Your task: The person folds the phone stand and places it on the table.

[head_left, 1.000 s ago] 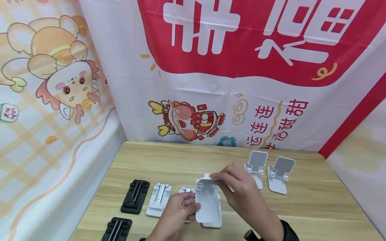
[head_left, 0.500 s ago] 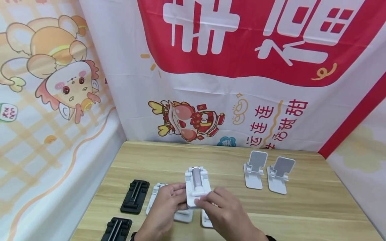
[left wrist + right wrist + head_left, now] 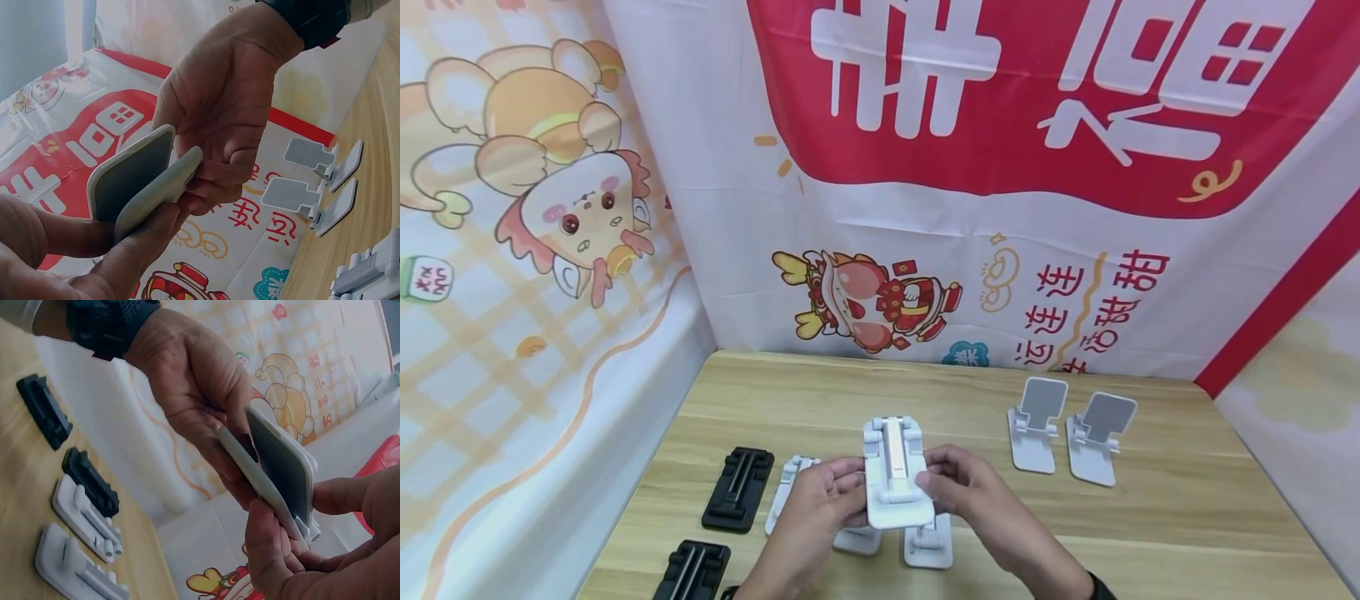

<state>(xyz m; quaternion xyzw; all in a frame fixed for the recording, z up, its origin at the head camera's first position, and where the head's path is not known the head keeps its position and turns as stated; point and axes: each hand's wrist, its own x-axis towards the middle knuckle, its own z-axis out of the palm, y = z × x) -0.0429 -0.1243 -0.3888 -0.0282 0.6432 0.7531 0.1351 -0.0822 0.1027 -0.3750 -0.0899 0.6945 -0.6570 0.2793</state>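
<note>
A white folding phone stand [image 3: 895, 471] is held up above the table between both hands. My left hand [image 3: 826, 504] grips its left edge, and my right hand [image 3: 966, 487] pinches the right edge, thumb on the front. Its backing plate and base lie nearly parallel, with a narrow gap between them and a grey pad [image 3: 134, 172] inside, as both wrist views show. From the right wrist, my right-hand fingers [image 3: 265, 534] appear at the hinge end of the stand [image 3: 281, 469]. Below it, two folded white stands [image 3: 928, 546] [image 3: 857, 540] lie partly covered.
Two unfolded white stands [image 3: 1036, 425] [image 3: 1093, 437] stand at the back right of the wooden table [image 3: 1187, 500]. Two folded black stands [image 3: 737, 490] [image 3: 692, 571] lie at the left, beside another folded white one [image 3: 782, 492]. Printed cloth walls [image 3: 730, 208] rise behind and left.
The stand, held with its plain side showing and one panel lifted, has turned over and folded flatter. My right hand has moved from its top, past its lower front, to its right edge.
</note>
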